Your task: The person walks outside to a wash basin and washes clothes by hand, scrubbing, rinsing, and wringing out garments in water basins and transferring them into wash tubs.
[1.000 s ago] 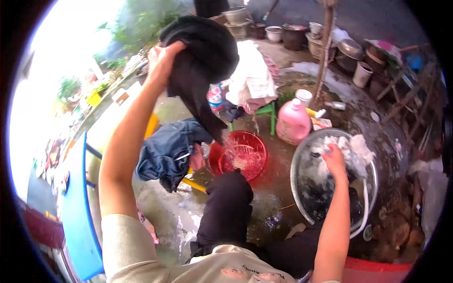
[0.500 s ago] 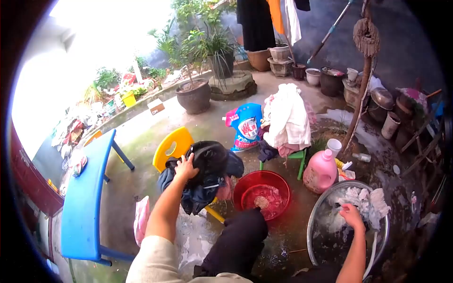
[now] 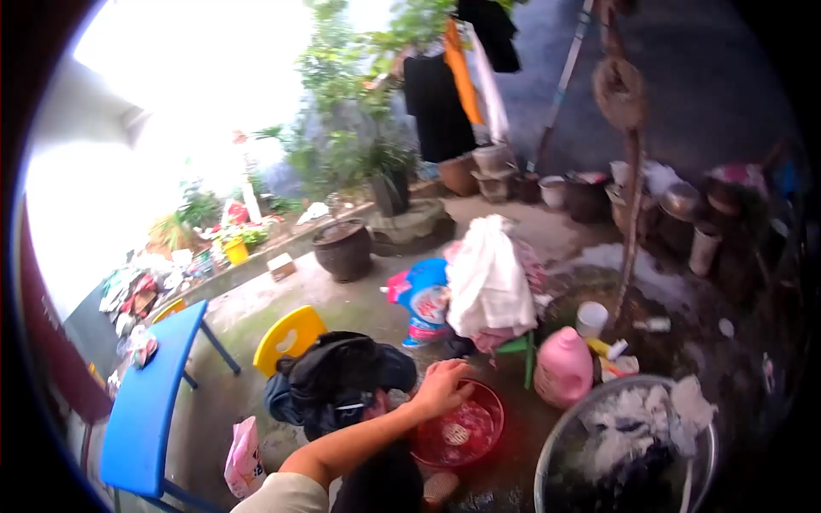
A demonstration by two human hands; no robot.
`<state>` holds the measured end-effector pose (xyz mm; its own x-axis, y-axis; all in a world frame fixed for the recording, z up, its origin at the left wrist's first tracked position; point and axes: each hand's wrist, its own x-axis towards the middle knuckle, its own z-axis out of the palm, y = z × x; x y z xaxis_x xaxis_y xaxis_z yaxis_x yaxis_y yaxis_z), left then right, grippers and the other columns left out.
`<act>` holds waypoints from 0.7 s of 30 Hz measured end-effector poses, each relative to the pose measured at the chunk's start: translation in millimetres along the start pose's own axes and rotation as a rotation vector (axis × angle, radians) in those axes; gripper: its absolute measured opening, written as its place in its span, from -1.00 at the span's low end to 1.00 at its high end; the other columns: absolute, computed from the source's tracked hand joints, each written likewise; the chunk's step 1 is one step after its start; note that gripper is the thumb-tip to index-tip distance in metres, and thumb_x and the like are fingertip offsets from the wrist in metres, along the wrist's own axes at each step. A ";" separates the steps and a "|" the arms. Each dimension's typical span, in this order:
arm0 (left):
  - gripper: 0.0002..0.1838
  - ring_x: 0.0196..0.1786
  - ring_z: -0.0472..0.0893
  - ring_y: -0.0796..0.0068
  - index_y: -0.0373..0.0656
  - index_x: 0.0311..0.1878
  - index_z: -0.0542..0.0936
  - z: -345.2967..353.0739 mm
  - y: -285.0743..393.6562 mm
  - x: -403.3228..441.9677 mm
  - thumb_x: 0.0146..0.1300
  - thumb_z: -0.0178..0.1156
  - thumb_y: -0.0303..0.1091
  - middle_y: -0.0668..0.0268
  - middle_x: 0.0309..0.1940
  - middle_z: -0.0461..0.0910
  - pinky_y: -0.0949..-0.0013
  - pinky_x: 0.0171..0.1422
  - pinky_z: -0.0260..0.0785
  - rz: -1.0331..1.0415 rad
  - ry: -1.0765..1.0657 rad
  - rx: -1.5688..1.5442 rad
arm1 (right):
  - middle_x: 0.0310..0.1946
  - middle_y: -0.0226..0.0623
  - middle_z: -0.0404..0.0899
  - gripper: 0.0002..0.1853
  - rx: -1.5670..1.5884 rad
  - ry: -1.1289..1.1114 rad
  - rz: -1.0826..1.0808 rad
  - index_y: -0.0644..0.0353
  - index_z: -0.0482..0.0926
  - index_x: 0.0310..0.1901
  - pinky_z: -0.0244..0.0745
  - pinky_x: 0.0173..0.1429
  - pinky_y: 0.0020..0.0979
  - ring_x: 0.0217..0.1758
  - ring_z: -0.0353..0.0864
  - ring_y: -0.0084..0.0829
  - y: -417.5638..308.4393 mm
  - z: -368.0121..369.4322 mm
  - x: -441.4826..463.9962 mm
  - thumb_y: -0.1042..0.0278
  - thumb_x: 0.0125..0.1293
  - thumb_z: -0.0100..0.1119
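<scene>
A yellow chair [image 3: 289,336] bears dark clothes [image 3: 333,369] just left of a person's left hand [image 3: 441,390], fingers loose and empty over a red basin [image 3: 494,419]; right of it stand a pink jug [image 3: 564,369] and a metal tub [image 3: 541,479] of pale cloth [image 3: 629,419]. The right hand is out of frame.

Set on a damp floor [image 3: 209,402] below the hand [image 3: 440,386], with blue table [image 3: 152,402] and yellow chair [image 3: 275,344] to its left; backed beyond it by dark wall [image 3: 718,94], lit by glaring daylight [image 3: 197,77].
</scene>
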<state>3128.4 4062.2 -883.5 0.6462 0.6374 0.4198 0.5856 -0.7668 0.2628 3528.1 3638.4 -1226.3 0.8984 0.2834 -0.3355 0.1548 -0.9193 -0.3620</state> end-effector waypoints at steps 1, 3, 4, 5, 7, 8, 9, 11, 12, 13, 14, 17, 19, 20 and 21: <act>-0.66 0.09 0.48 0.08 -0.13 -0.03 0.54 18.1 16.6 3.4 0.11 0.23 -0.27 0.11 -0.06 0.53 0.05 0.16 0.31 0.027 -0.051 -0.059 | 0.09 -0.10 0.54 -0.32 0.040 -0.018 -0.008 0.15 0.41 0.21 0.36 0.22 -0.28 0.17 0.49 -0.18 -18.9 9.9 -3.0 0.18 0.01 0.36; -0.67 0.07 0.50 0.09 -0.15 -0.03 0.54 66.6 42.6 8.0 0.14 0.21 -0.28 0.10 -0.08 0.54 0.10 0.17 0.32 0.085 -0.220 -0.218 | 0.04 -0.13 0.59 -0.36 0.266 -0.095 -0.062 0.19 0.49 0.15 0.41 0.17 -0.27 0.10 0.55 -0.21 -48.5 26.9 -0.8 0.23 -0.04 0.39; -0.68 0.06 0.50 0.10 -0.17 -0.04 0.54 93.4 51.2 5.2 0.15 0.20 -0.29 0.09 -0.09 0.55 0.14 0.17 0.33 0.110 -0.338 -0.303 | 0.11 -0.14 0.55 -0.31 0.666 -0.265 -0.091 0.17 0.48 0.17 0.42 0.16 -0.26 0.11 0.54 -0.19 -57.6 30.7 0.2 0.08 -0.03 0.41; -0.69 0.05 0.50 0.07 -0.18 -0.04 0.54 114.1 65.3 -0.8 0.15 0.20 -0.30 0.06 -0.11 0.55 0.17 0.18 0.34 0.109 -0.394 -0.519 | 0.07 -0.12 0.57 -0.33 0.708 -0.141 -0.243 0.19 0.50 0.14 0.43 0.14 -0.22 0.08 0.56 -0.18 -54.2 72.0 18.4 0.07 -0.03 0.40; -0.61 0.08 0.47 0.02 -0.20 0.02 0.52 152.9 100.9 -10.5 0.11 0.25 -0.33 0.06 -0.08 0.54 0.15 0.22 0.32 0.198 -0.474 -0.513 | 0.04 -0.15 0.58 -0.30 0.607 -0.304 -0.233 0.26 0.44 0.19 0.39 0.22 -0.29 0.11 0.53 -0.28 -133.9 15.7 -23.8 0.24 -0.04 0.42; -0.55 0.11 0.45 0.00 -0.21 0.07 0.49 169.4 114.9 -20.9 0.09 0.27 -0.35 0.04 -0.04 0.52 0.15 0.25 0.31 0.186 -0.545 -0.553 | 0.03 -0.13 0.59 -0.31 0.605 -0.243 -0.455 0.27 0.43 0.20 0.42 0.20 -0.29 0.09 0.55 -0.28 -130.3 69.0 -6.2 0.30 -0.03 0.41; -0.41 0.17 0.41 -0.01 -0.21 0.19 0.39 189.6 123.7 -28.0 0.05 0.31 -0.35 -0.02 0.07 0.45 0.15 0.28 0.30 0.171 -0.648 -0.538 | 0.02 -0.12 0.58 -0.36 0.722 -0.390 -0.463 0.29 0.45 0.16 0.44 0.18 -0.32 0.08 0.56 -0.27 -156.4 49.6 -23.2 0.34 -0.02 0.39; -0.11 0.28 0.32 -0.06 -0.21 0.37 0.16 223.5 140.1 -44.2 -0.04 0.40 -0.32 -0.12 0.24 0.27 0.15 0.34 0.26 0.123 -0.787 -0.475 | -0.04 -0.15 0.61 -0.47 0.782 -0.414 -0.529 0.30 0.51 0.08 0.47 0.12 -0.34 0.02 0.58 -0.31 -185.6 12.6 -51.5 0.40 0.02 0.34; 0.05 0.34 0.27 -0.09 -0.20 0.43 0.03 235.9 146.9 -47.0 -0.09 0.45 -0.29 -0.16 0.31 0.17 0.15 0.37 0.24 0.085 -0.814 -0.437 | -0.06 -0.12 0.61 -0.53 0.762 -0.313 -0.677 0.33 0.54 0.02 0.46 0.12 -0.34 0.02 0.58 -0.30 -195.4 -32.3 -74.9 0.40 0.02 0.33; 0.13 0.37 0.22 -0.12 -0.13 0.45 -0.01 248.3 151.3 -53.6 -0.15 0.49 -0.21 -0.16 0.34 0.12 0.10 0.39 0.20 0.090 -0.806 -0.352 | -0.05 -0.11 0.60 -0.56 0.831 -0.291 -0.768 0.35 0.57 -0.04 0.45 0.14 -0.33 0.05 0.58 -0.30 -198.1 -63.3 -90.3 0.38 0.01 0.34; 0.22 0.40 0.17 -0.14 -0.05 0.47 -0.05 260.4 155.6 -60.6 -0.21 0.54 -0.12 -0.15 0.38 0.08 0.06 0.41 0.17 0.095 -0.798 -0.267 | -0.07 -0.16 0.61 -0.61 0.898 -0.207 -0.830 0.35 0.58 -0.07 0.45 0.10 -0.35 0.00 0.58 -0.33 -193.0 -75.5 -98.0 0.41 0.03 0.34; -0.17 0.28 0.38 -0.05 0.10 0.28 0.32 268.5 186.5 -68.1 -0.09 0.43 0.05 0.00 0.28 0.33 -0.03 0.25 0.27 0.113 -0.730 -0.095 | -0.13 -0.27 0.61 -0.66 0.956 -0.177 -0.702 0.33 0.60 -0.09 0.45 0.02 -0.42 -0.09 0.57 -0.39 -145.9 -118.8 -88.8 0.48 0.05 0.33; -0.38 0.12 0.50 -0.01 0.08 0.12 0.45 279.8 186.2 -55.6 -0.02 0.37 0.03 0.07 0.07 0.51 -0.03 0.15 0.30 0.090 -0.904 -0.212 | -0.23 -0.30 0.61 -0.71 0.998 -0.038 -0.480 0.30 0.62 -0.12 0.45 0.00 -0.44 -0.14 0.57 -0.40 -101.1 -112.9 -73.5 0.52 0.06 0.32; -0.48 0.04 0.56 0.00 0.07 0.04 0.52 286.6 187.1 -50.1 0.02 0.34 0.01 0.11 -0.03 0.61 -0.03 0.10 0.32 0.068 -0.986 -0.265 | -0.28 -0.30 0.61 -0.73 1.094 0.032 -0.317 0.28 0.63 -0.14 0.45 -0.01 -0.44 -0.15 0.57 -0.40 -75.3 -97.1 -60.7 0.53 0.06 0.31; -0.68 -0.13 0.62 0.02 0.02 -0.13 0.57 283.4 194.4 -43.3 0.08 0.28 -0.07 0.18 -0.28 0.67 -0.04 0.03 0.33 0.140 -0.877 -0.251 | -0.21 -0.23 0.59 -0.67 0.887 0.130 -0.212 0.23 0.60 -0.06 0.44 0.05 -0.38 -0.09 0.56 -0.33 -48.4 -90.5 -51.9 0.53 0.08 0.29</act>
<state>3352.9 3907.1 -1096.8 0.9025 0.2886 -0.3197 0.4172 -0.7701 0.4826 3511.1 3643.4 -1112.7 0.9346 0.3398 -0.1054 -0.0025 -0.2902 -0.9570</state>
